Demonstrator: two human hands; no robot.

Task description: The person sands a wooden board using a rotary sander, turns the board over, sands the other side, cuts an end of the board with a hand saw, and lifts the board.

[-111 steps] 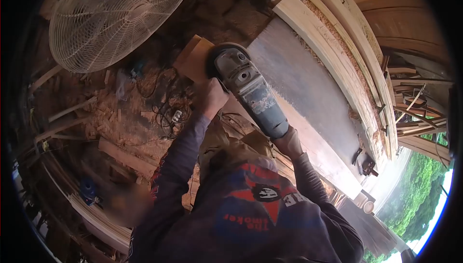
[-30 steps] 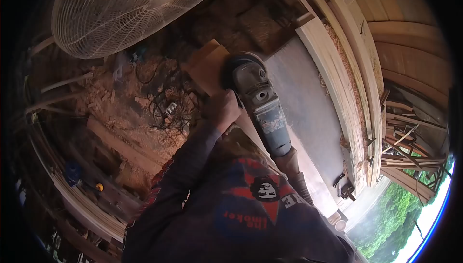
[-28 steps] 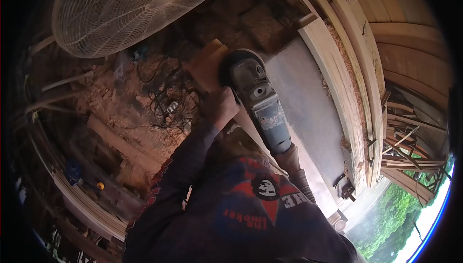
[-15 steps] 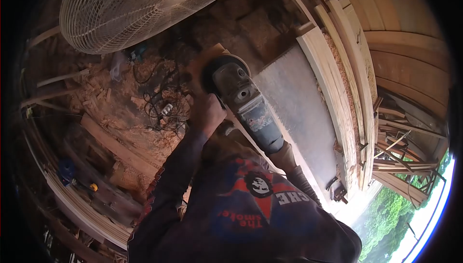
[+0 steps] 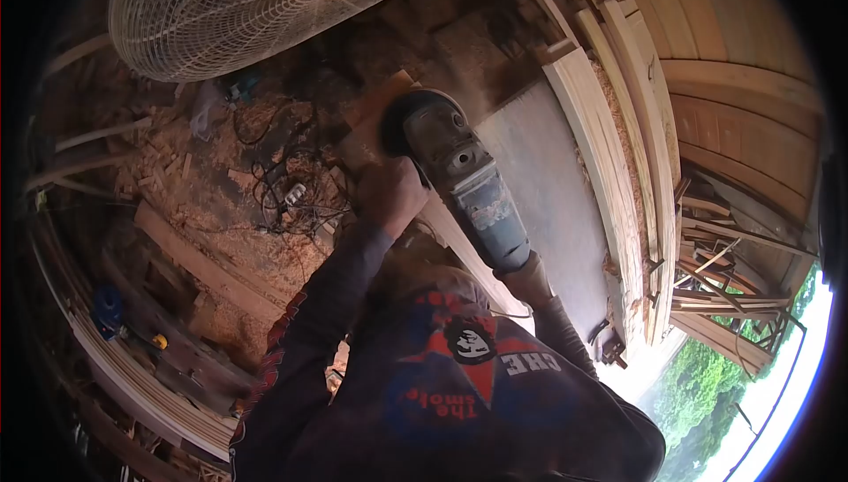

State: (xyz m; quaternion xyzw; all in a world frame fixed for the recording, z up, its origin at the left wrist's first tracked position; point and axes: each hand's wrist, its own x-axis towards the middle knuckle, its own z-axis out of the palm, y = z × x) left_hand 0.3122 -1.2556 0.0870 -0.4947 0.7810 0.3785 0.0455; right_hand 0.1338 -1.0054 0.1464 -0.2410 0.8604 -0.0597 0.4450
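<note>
A blue-grey angle grinder (image 5: 477, 190) lies slantwise across the middle, its round disc (image 5: 402, 120) at the upper left over a wooden board (image 5: 371, 120). My left hand (image 5: 391, 197) is closed round the side handle near the grinder's head. At the rear end of the body, my right hand (image 5: 527, 280) wraps round the tool. The board's pale strip (image 5: 455, 239) runs beneath the grinder toward the lower right. Most of the handle is hidden by my left fingers, and the disc's underside is out of sight.
A large wire fan (image 5: 274, 5) stands at the upper left. Long timbers (image 5: 605, 164) line the right side beside a grey flat surface (image 5: 548, 182). Tangled cables and a white socket block (image 5: 294, 193) lie among wood shavings. A blue tool (image 5: 108, 310) is at the lower left.
Compared with half a second ago, the grinder and both hands are a little further right in view. The fan and background have shifted slightly as the view moved. Both hands kept their hold.
</note>
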